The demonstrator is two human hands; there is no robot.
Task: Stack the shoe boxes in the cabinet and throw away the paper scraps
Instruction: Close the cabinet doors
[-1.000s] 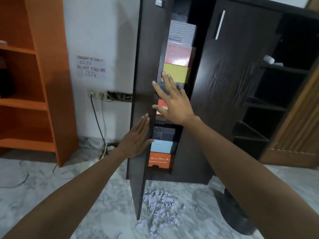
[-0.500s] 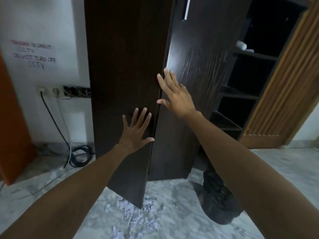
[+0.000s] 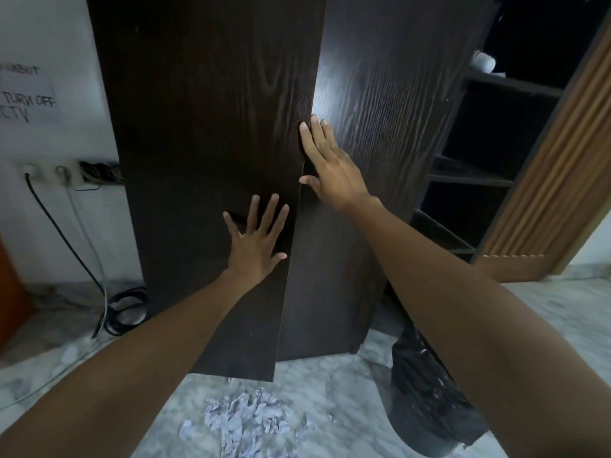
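The dark wooden cabinet fills the middle of the view. Its left door point(image 3: 205, 153) is almost shut against the right door point(image 3: 370, 133), so the shoe boxes inside are hidden. My left hand point(image 3: 256, 241) lies flat and open on the left door near its free edge. My right hand point(image 3: 329, 165) rests open on the right door, with its fingertips at the seam between the doors. A heap of white paper scraps point(image 3: 246, 421) lies on the marble floor just below the doors.
A black bin bag point(image 3: 426, 388) sits on the floor at the lower right. Open dark shelves point(image 3: 476, 180) stand to the right, with a brown ribbed door point(image 3: 555, 180) beyond. Wall sockets point(image 3: 49, 171) and cables point(image 3: 122, 309) are at the left.
The left door has swung from open to nearly shut, hiding the stacked shoe boxes. Both hands have followed it and now press flat on the doors. The view has shifted right and closer.
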